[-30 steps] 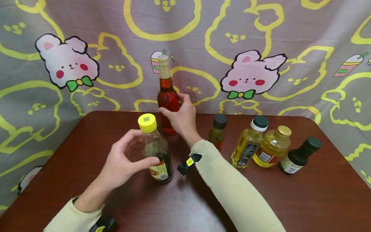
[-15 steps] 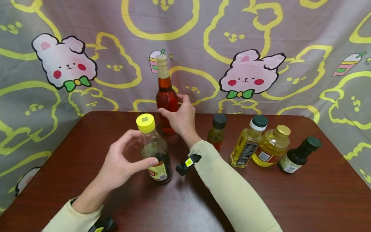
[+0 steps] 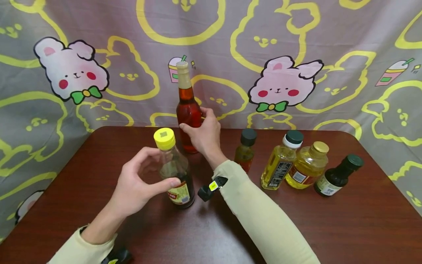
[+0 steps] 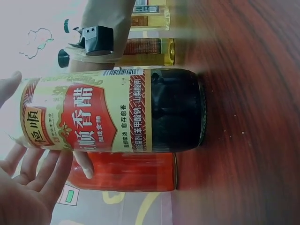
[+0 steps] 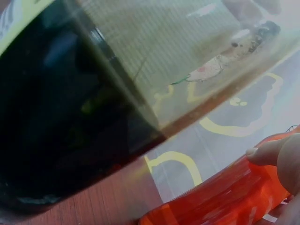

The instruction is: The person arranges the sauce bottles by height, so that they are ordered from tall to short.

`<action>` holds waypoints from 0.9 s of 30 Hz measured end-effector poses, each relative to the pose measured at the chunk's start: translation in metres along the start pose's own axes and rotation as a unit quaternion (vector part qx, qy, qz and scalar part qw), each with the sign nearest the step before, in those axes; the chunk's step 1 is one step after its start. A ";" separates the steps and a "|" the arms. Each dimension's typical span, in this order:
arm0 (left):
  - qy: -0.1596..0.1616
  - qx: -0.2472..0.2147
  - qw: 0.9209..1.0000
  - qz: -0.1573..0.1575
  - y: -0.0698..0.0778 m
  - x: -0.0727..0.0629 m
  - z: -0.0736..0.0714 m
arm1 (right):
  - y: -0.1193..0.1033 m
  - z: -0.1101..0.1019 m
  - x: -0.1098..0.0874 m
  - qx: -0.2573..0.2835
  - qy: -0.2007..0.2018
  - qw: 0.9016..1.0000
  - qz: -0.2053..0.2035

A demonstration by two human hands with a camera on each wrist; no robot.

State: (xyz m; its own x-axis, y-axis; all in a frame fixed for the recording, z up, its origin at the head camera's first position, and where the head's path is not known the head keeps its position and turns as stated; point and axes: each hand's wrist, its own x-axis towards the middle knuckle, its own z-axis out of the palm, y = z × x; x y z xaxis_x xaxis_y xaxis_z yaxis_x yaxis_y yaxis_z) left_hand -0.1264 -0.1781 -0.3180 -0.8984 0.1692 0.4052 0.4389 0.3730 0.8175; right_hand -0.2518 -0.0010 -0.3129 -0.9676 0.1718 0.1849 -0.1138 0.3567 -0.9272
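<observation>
A yellow-capped vinegar bottle [image 3: 180, 194] stands on the table, about half full of dark liquid. My left hand [image 3: 135, 189] holds its upper part, thumb in front and fingers on its far side. In the left wrist view the label of the vinegar bottle [image 4: 105, 112] faces the camera. Farther back, a tall glass bottle of red liquid [image 3: 189, 114] with a beige neck wrap stands upright. My right hand [image 3: 206, 135] grips that bottle from the right side. The right wrist view shows the red bottle [image 5: 220, 192] partly behind the large, near vinegar bottle [image 5: 70, 108].
To the right stand a small black-capped bottle [image 3: 244, 156], a square oil bottle [image 3: 278, 170], a gold-capped oil bottle [image 3: 304, 172] and a dark green-capped bottle [image 3: 333, 179]. A patterned cloth [image 3: 211, 44] hangs behind the brown table [image 3: 158, 238].
The head view has shifted slightly, moving everything a little left in the picture. Both hands keep their holds and both bottles stay in place.
</observation>
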 end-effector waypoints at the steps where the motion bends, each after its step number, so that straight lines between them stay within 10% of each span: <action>1: 0.004 0.001 1.000 0.000 0.000 0.000 0.001 | 0.000 0.000 0.000 -0.002 0.000 1.000 0.001; 15: 0.033 0.006 0.999 -0.005 0.002 0.000 0.006 | -0.019 -0.013 -0.008 -0.051 -0.001 0.998 -0.029; 27: 0.031 0.008 0.999 -0.018 0.003 -0.002 0.004 | -0.070 -0.065 -0.032 -0.031 0.002 0.995 -0.094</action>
State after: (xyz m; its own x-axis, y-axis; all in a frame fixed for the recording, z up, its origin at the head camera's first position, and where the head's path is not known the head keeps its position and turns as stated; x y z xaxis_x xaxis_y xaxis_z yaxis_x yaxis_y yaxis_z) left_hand -0.1238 -0.1740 -0.3182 -0.9112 0.0992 0.3999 0.4051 0.3928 0.8256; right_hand -0.1980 0.0281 -0.2329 -0.9296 0.1013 0.3543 -0.2779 0.4385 -0.8547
